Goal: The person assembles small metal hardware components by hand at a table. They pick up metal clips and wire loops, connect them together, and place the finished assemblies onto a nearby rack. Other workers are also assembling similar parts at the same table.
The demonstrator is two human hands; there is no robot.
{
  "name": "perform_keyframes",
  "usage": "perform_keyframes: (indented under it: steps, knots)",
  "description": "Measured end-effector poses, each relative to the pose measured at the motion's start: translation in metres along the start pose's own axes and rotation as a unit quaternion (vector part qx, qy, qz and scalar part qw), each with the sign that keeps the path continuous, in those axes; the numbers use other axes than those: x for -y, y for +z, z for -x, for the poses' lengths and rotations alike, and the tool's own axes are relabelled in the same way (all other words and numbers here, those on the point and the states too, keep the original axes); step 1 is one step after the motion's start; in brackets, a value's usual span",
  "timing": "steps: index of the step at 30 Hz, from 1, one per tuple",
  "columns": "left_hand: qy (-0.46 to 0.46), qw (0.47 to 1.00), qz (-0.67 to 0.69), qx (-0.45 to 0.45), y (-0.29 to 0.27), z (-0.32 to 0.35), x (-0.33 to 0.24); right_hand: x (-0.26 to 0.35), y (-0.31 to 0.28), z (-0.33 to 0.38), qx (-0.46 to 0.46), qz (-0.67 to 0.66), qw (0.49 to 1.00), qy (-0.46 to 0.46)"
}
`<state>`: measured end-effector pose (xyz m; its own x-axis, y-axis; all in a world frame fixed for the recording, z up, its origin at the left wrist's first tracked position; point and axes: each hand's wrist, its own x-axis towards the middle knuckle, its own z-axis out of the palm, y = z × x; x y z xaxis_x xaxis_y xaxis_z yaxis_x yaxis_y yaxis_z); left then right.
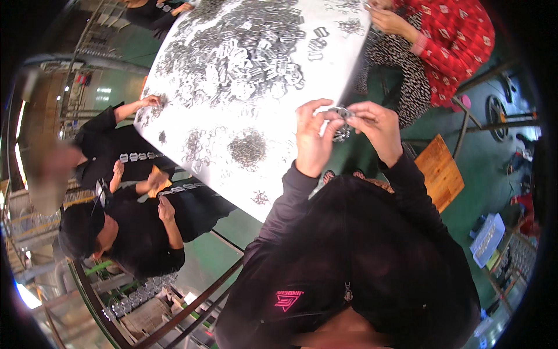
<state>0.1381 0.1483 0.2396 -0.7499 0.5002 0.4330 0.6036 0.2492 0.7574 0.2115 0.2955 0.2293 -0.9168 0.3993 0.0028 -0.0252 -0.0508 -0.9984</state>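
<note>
My left hand [314,138] and my right hand [381,129] meet just off the right edge of the white table. Between them they pinch a shiny metal buckle-like part [342,123], with thumbs and fingertips pressed to it. Fingers cover much of the part, so its full shape does not show. Flat silver metal pieces [250,64] with openings in them lie in a wide heap farther up the table. Closer to me is a round pile of small dark wire-like parts [247,148].
The white table [279,125] ends in a corner near my left arm. A person in a red patterned top [453,46] works at its right. Two people in black [125,232] are at the left. A wooden stool [440,173] and a blue crate [487,239] stand at the right.
</note>
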Motion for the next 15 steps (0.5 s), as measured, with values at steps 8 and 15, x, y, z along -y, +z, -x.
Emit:
perform_keyframes:
  steps: [8,15]
  knots:
    - [-0.015,0.99,0.139,-0.023,0.001,0.031,0.013,0.003,0.01,0.013,0.122,0.012,0.991,0.051]
    - [0.066,0.973,0.221,-0.034,-0.017,0.055,0.017,-0.039,-0.024,-0.082,0.252,0.061,0.966,0.014]
